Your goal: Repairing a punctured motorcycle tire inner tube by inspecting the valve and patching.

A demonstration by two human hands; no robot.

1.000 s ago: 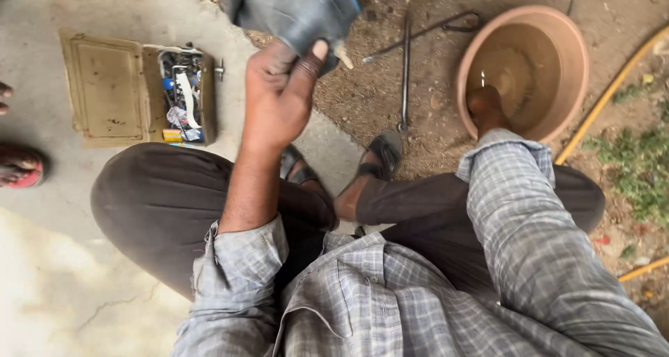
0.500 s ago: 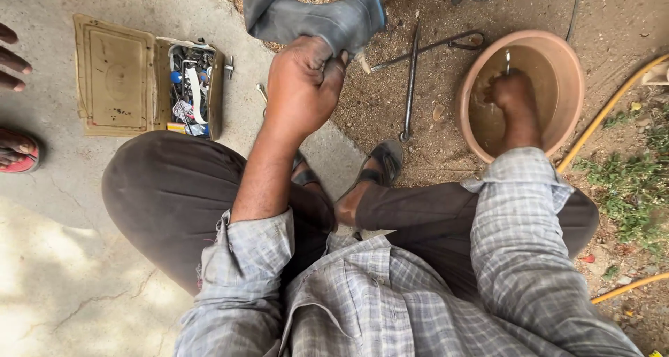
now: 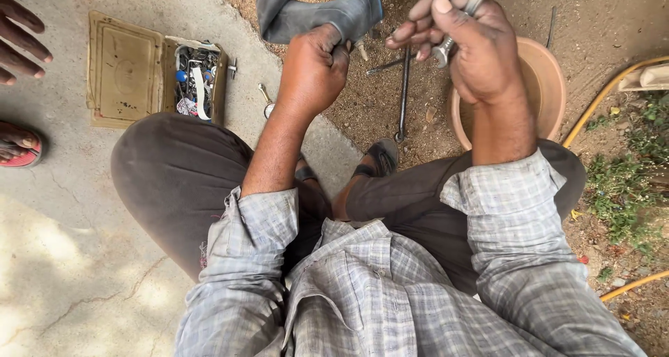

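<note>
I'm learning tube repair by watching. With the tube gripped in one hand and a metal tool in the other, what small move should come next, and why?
Probably bring the right hand and its metal tool across to the tube. The left hand pinches the tube's lower edge, and the tool is raised just beside it, above the basin, not yet touching the rubber.

Rubber tube (image 3: 320, 12) hangs at top centre, over the dirt; left hand (image 3: 311, 75) grips its lower edge. Right hand (image 3: 470, 47) is just right of it w/ a metal tool (image 3: 460, 22), above the basin (image 3: 547, 85). Long rod (image 3: 403, 96) lies on the dirt btwn hands. Open toolbox (image 3: 157, 75) sits far left on the concrete, small tool (image 3: 265, 103), maybe a spanner, beside it. Hose (image 3: 603, 96) runs right of basin.
</note>
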